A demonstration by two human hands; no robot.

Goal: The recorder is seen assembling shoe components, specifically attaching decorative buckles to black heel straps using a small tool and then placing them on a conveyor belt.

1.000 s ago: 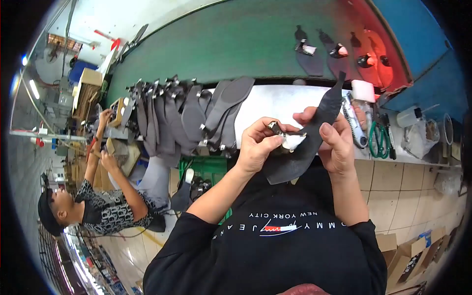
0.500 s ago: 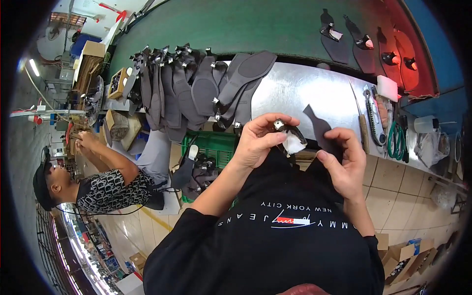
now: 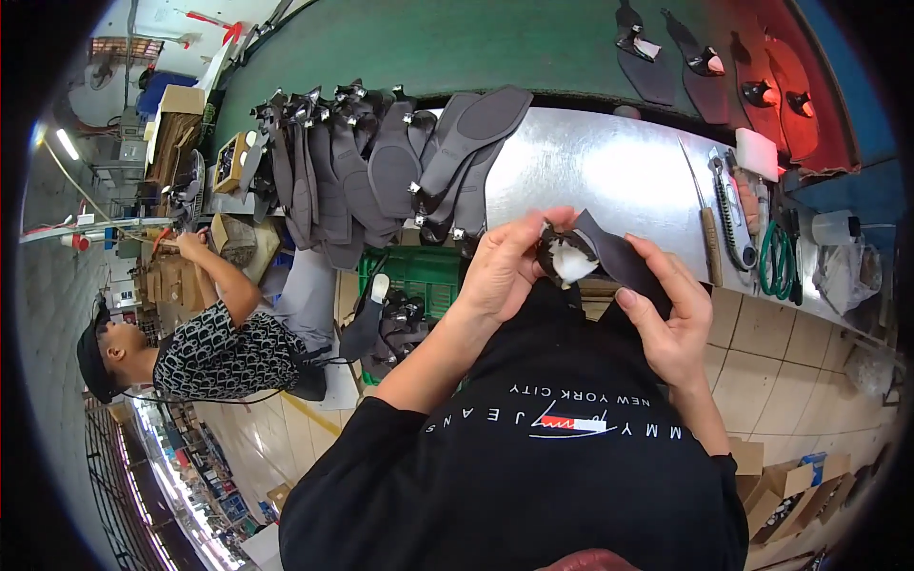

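My left hand (image 3: 501, 269) is closed on a glossy black shoe upper (image 3: 549, 255) with white wadding (image 3: 572, 264) inside it. My right hand (image 3: 674, 309) pinches a thin dark grey insole (image 3: 617, 252) between thumb and fingers. The insole's narrow end comes up against the upper, or overlaps it; which of the two I cannot tell. Both pieces are held in front of my black shirt, at the near edge of the metal tabletop (image 3: 562, 152). Left of them lies a pile of grey insoles with black uppers (image 3: 395, 171).
Several sandal pieces (image 3: 647, 71) lie on the green belt (image 3: 533, 48), some under red light. An awl (image 3: 710, 233), a utility knife (image 3: 731, 214) and green-handled scissors (image 3: 779, 262) lie at the right. A green crate (image 3: 428, 281) stands below the table. Another person (image 3: 228, 343) works at the left.
The insole in my right hand has moved left and now meets the black upper. My left hand has turned the upper slightly. The other person's hands have shifted toward the bench.
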